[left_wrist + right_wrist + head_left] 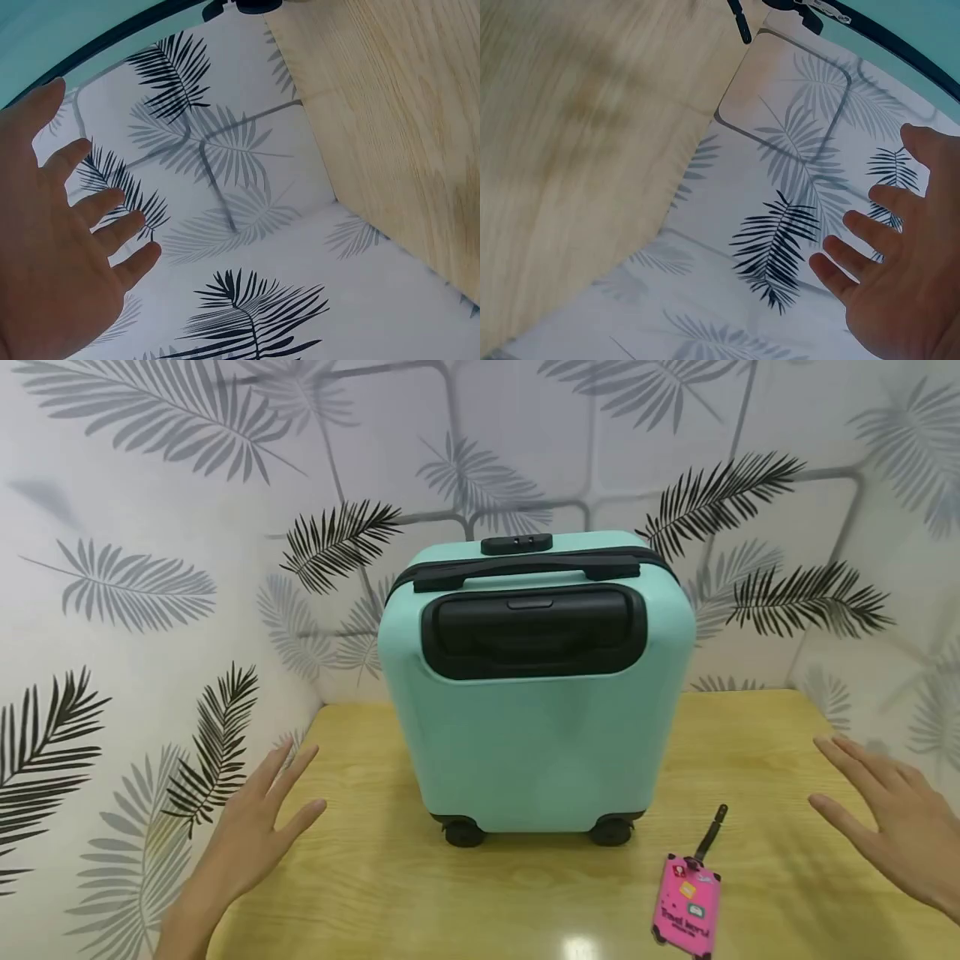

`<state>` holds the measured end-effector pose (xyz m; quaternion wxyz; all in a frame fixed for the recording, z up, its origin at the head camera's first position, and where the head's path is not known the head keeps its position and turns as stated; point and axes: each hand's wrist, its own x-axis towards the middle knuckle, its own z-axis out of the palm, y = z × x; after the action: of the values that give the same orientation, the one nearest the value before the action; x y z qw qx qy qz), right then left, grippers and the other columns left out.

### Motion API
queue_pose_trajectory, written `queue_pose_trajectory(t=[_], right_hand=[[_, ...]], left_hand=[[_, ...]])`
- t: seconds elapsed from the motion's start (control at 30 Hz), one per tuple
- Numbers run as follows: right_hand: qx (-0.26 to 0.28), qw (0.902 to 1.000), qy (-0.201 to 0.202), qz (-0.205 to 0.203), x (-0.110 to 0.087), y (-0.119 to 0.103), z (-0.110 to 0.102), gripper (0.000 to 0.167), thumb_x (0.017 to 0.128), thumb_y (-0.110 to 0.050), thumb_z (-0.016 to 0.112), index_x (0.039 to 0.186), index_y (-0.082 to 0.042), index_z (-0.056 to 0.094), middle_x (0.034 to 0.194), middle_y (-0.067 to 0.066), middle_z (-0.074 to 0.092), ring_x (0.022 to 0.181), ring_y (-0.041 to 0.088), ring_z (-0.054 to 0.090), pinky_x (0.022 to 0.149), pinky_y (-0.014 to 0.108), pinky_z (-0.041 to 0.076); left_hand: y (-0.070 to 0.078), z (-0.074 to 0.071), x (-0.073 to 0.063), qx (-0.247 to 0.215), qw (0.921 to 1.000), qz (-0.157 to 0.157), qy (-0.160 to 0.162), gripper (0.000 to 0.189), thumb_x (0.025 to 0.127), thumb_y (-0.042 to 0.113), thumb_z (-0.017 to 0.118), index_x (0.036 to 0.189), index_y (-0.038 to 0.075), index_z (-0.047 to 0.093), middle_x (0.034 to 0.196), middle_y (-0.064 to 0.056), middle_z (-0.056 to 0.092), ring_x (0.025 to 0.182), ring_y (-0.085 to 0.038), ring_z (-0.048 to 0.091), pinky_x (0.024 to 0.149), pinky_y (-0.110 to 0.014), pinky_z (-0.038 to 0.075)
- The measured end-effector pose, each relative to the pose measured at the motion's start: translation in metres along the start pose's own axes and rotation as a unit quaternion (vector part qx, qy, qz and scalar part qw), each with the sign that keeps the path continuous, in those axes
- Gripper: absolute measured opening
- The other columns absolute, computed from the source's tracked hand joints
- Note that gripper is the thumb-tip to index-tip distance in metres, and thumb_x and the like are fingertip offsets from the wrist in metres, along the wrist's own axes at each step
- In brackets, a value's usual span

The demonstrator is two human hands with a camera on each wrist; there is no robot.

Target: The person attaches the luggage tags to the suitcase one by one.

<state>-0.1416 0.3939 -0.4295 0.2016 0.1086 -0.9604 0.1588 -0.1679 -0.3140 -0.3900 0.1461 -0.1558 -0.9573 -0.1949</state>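
Note:
A mint-green suitcase stands upright on its small black wheels in the middle of the table. Its black top handle lies flat against the shell, above a dark recessed panel. To the right of its base lies a pink luggage tag with a black strap. My left hand hovers to the left of the suitcase, fingers extended, touching nothing. On the other side my right hand is held in the air beyond the tag, its fingers spread and holding nothing. Both wrist views show the palms bare.
The wooden table reaches back to a wall covered in leaf-patterned paper, which also runs along both sides. In the right wrist view, a zipper shows at the suitcase's edge.

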Motion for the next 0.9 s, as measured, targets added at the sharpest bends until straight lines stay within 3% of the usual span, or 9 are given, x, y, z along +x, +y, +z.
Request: queue_pose_trajectory(t=[0.2, 0.3, 0.4, 0.5, 0.63, 0.77, 0.9], right_hand=[[0.095, 0.9949, -0.031, 0.010, -0.004, -0.004, 0.007, 0.071, 0.106, -0.021, 0.060, 0.166, -0.011, 0.023, 0.158, 0.038, 0.030, 0.135, 0.069, 0.026, 0.111, 0.082, 0.004], [0.122, 0.9896, -0.066, 0.039, -0.002, -0.009, 0.007, 0.070, 0.108, -0.025, 0.057, 0.167, -0.011, 0.021, 0.157, 0.040, 0.031, 0.133, 0.068, 0.031, 0.100, 0.083, 0.022], [0.127, 0.9830, -0.106, 0.080, -0.002, -0.014, 0.007, 0.072, 0.110, -0.033, 0.054, 0.167, -0.008, 0.018, 0.153, 0.041, 0.034, 0.122, 0.065, 0.045, 0.084, 0.074, 0.043], [0.138, 0.9743, -0.135, 0.115, -0.003, -0.018, 0.008, 0.073, 0.111, -0.038, 0.049, 0.166, -0.004, 0.016, 0.152, 0.041, 0.035, 0.117, 0.061, 0.050, 0.078, 0.069, 0.049], [0.176, 0.9627, -0.154, 0.137, -0.007, -0.019, 0.016, 0.072, 0.112, -0.041, 0.045, 0.165, -0.001, 0.017, 0.156, 0.038, 0.035, 0.123, 0.061, 0.050, 0.078, 0.066, 0.053], [0.204, 0.9518, -0.169, 0.154, -0.011, -0.022, 0.023, 0.071, 0.112, -0.043, 0.045, 0.165, -0.003, 0.021, 0.155, 0.034, 0.039, 0.119, 0.059, 0.057, 0.074, 0.060, 0.057], [0.224, 0.9385, -0.196, 0.174, -0.011, -0.027, 0.030, 0.073, 0.111, -0.048, 0.043, 0.165, -0.004, 0.021, 0.156, 0.034, 0.039, 0.118, 0.051, 0.062, 0.078, 0.059, 0.056]], left_hand=[[0.002, 0.002, -0.003, -0.083, 0.9959, -0.023, -0.029, 0.071, 0.107, 0.037, 0.060, 0.165, 0.041, 0.021, 0.174, -0.007, 0.012, 0.152, -0.055, 0.019, 0.101, -0.084, 0.025], [0.003, 0.003, -0.003, -0.132, 0.9896, -0.031, -0.048, 0.069, 0.108, 0.035, 0.057, 0.165, 0.043, 0.019, 0.174, -0.007, 0.010, 0.155, -0.051, 0.013, 0.103, -0.084, 0.023], [0.005, 0.005, -0.003, -0.173, 0.9820, -0.041, -0.064, 0.067, 0.109, 0.035, 0.056, 0.164, 0.046, 0.019, 0.174, -0.007, 0.010, 0.157, -0.048, 0.009, 0.106, -0.083, 0.022], [0.007, 0.008, -0.004, -0.187, 0.9788, -0.051, -0.067, 0.065, 0.110, 0.036, 0.054, 0.163, 0.049, 0.019, 0.174, -0.007, 0.014, 0.156, -0.048, 0.016, 0.108, -0.080, 0.025], [0.008, 0.013, -0.006, -0.199, 0.9768, -0.051, -0.062, 0.063, 0.110, 0.036, 0.052, 0.163, 0.049, 0.020, 0.172, -0.005, 0.022, 0.152, -0.044, 0.027, 0.110, -0.072, 0.031], [0.014, 0.014, -0.005, -0.206, 0.9760, -0.041, -0.057, 0.062, 0.110, 0.034, 0.052, 0.163, 0.048, 0.021, 0.170, -0.002, 0.025, 0.154, -0.037, 0.027, 0.113, -0.066, 0.033], [0.019, 0.015, -0.003, -0.210, 0.9759, -0.026, -0.055, 0.062, 0.111, 0.031, 0.053, 0.163, 0.045, 0.023, 0.170, -0.002, 0.026, 0.155, -0.034, 0.027, 0.113, -0.062, 0.035]])
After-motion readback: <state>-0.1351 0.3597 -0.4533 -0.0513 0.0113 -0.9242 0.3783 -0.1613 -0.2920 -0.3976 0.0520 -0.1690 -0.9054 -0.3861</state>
